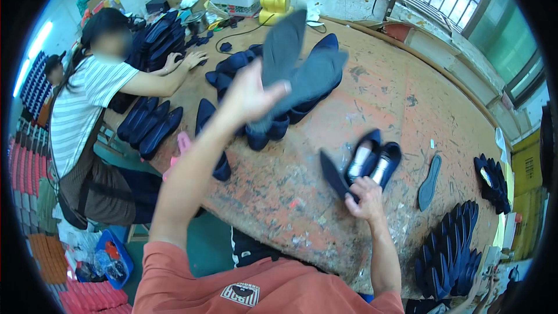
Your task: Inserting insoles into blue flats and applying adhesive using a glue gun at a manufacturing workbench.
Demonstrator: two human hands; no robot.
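My left hand (256, 94), smeared a little by motion, is raised over the table with two grey pointed shoe soles (285, 46) fanned out in its grip. Below them lies a pile of dark blue pointed flats (325, 78). At the table's near side my right hand (366, 199) has its fingers curled over the heel end of a pair of dark blue flats (361, 160) with pale insides and toes pointing away. Against that hand leans a dark pointed piece (335, 175); whether it is a sole or a shoe I cannot tell.
A loose grey sole (429, 183) lies to the right on the worn table (395, 99). Stacked dark flats (447, 250) stand at the near right. At the left a co-worker (96, 87) reaches over the table beside more shoes. Yellow thread spools (274, 6) stand at the back.
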